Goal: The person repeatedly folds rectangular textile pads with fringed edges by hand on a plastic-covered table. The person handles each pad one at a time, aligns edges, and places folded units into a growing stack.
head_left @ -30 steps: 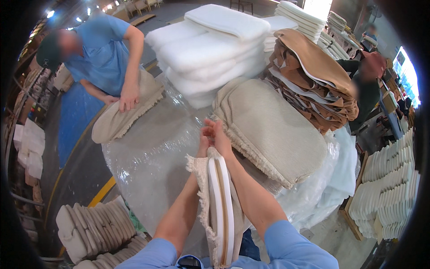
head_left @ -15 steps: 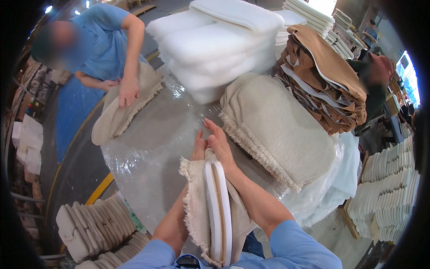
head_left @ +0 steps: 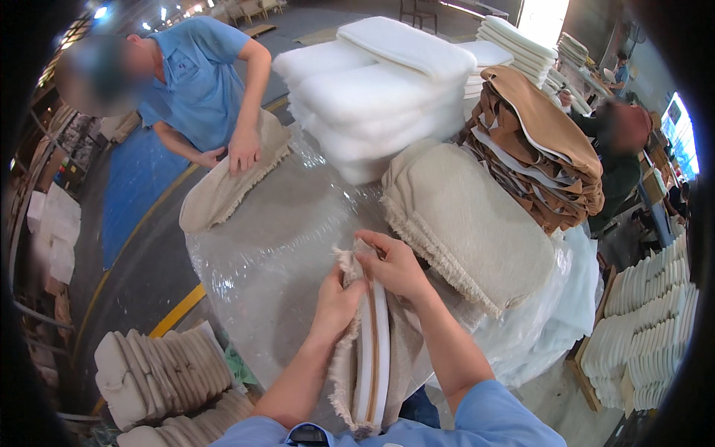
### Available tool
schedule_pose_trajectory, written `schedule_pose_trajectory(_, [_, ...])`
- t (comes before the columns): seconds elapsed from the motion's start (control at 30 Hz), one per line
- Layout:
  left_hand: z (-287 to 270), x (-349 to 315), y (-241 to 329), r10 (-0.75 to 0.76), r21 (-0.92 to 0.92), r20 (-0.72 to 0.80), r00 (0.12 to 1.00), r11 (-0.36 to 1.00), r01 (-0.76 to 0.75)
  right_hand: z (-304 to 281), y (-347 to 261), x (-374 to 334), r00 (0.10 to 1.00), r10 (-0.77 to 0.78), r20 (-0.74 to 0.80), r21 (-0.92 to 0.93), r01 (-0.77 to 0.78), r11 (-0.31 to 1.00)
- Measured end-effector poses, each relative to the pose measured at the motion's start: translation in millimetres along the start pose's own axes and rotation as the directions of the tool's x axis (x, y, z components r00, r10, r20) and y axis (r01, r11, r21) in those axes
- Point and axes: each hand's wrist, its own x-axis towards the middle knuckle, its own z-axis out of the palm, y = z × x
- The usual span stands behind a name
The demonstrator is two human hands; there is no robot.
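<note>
A beige woven cushion cover [head_left: 402, 350] with frayed edges stands on edge against my body, its length pointing away from me. Along its upturned side runs a white band [head_left: 383, 328] with a thin tan-brown strip down the middle. My left hand [head_left: 339, 302] is closed on the left side of the cover's far end, thumb on top. On the other side of that end, my right hand [head_left: 395, 267] pinches the cloth between thumb and fingers. Some fingertips are hidden behind the fabric.
A plastic-wrapped table [head_left: 253, 298] bears stacked beige covers [head_left: 477, 223], white batting [head_left: 380, 97] and folded brown fabric [head_left: 544, 141]. Across it, a person in blue [head_left: 201, 82] handles another beige cover [head_left: 231, 179]. Cushion stacks stand lower left [head_left: 160, 376] and right [head_left: 640, 320].
My hands have drawn back from beyond the cover's far end and now grip it there. The view has shifted slightly; the co-worker still holds the other cover.
</note>
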Motion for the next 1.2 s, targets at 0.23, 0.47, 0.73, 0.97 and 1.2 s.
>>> schedule_pose_trajectory(0.23, [24, 25, -7, 0.084, 0.098, -0.322, 0.943, 0.994, -0.055, 36, 13, -3, 0.928, -0.075, -0.365, 0.022, 0.089, 0.996])
schedule_pose_trajectory(0.47, [44, 23, -4, 0.141, 0.028, -0.384, 0.913, 0.99, -0.141, 45, 25, -10, 0.888, -0.072, -0.454, 0.136, 0.149, 0.979])
schedule_pose_trajectory(0.73, [45, 22, -23, 0.368, 0.144, -0.39, 0.844, 0.93, -0.338, 50, 36, -11, 0.846, -0.199, -0.494, 0.145, 0.306, 0.941])
schedule_pose_trajectory(0.97, [46, 17, -21, 0.449, 0.236, -0.39, 0.804, 0.893, -0.383, 46, 39, -16, 0.834, -0.27, -0.482, 0.116, 0.366, 0.923])
schedule_pose_trajectory(1.2, [36, 10, -13, 0.587, 0.432, -0.394, 0.707, 0.798, -0.421, 32, 35, -4, 0.858, -0.45, -0.246, -0.092, 0.442, 0.892])
